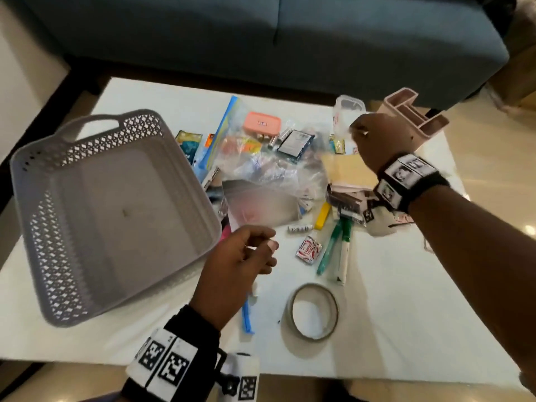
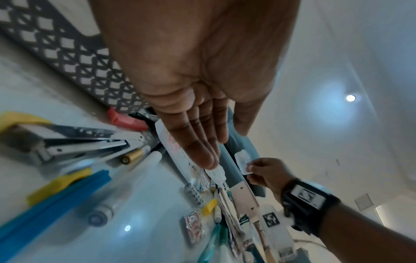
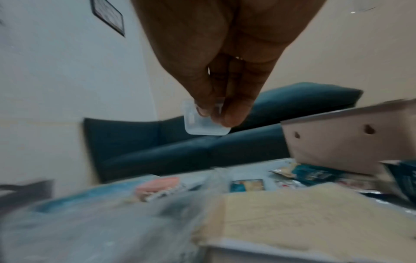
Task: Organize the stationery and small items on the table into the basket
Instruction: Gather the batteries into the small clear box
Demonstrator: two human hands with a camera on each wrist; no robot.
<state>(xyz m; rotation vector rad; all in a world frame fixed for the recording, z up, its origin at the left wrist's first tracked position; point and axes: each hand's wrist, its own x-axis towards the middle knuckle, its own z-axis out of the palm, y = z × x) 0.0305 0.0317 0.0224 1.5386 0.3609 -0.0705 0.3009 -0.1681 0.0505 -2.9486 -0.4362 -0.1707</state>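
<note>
The grey lattice basket (image 1: 87, 140) stands empty at the table's left; its wall (image 2: 74, 53) shows in the left wrist view. My right hand (image 1: 355, 130) is raised over the far right of the pile and pinches a small clear plastic case (image 1: 345, 111) between thumb and fingers (image 3: 234, 117). The case (image 3: 202, 124) hangs clear of the table, also visible as the clear case (image 2: 242, 160) from the left wrist. My left hand (image 1: 261, 250) hovers beside the basket's near right corner, fingers (image 2: 202, 151) straight and holding nothing.
Clutter fills the table's middle: a clear zip bag (image 1: 261, 158), a pink case (image 1: 262, 123), a yellow pad (image 1: 348, 169), green pens (image 1: 333, 245), a tape roll (image 1: 314, 311). A pink organiser (image 1: 414, 117) stands at far right. A blue sofa (image 1: 261, 39) lies beyond.
</note>
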